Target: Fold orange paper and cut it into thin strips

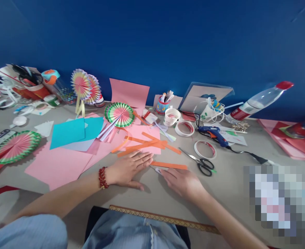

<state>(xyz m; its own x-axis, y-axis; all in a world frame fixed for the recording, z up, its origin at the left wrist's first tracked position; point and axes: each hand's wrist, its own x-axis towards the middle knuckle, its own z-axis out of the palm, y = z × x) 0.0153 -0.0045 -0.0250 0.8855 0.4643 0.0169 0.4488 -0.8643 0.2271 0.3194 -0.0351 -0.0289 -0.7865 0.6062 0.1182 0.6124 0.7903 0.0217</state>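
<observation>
The head view shows the left hand [131,169] laid flat on the counter [153,195], fingers together and thumb out to the side, fingertips at the near end of an orange strip [170,165]. The right hand [182,183] pinches a slim white tool [158,170], too small to identify, just below that strip. Beyond the left hand, loose orange strips [142,147] lie crossed over one another, one bent into an arc. Scissors [199,161] rest to the right, unheld. As for progress, the green-edged fan [120,114] among the papers looks folded and complete; the orange strips appear separated, but seem not joined to anything, so that part looks unfinished.
</observation>
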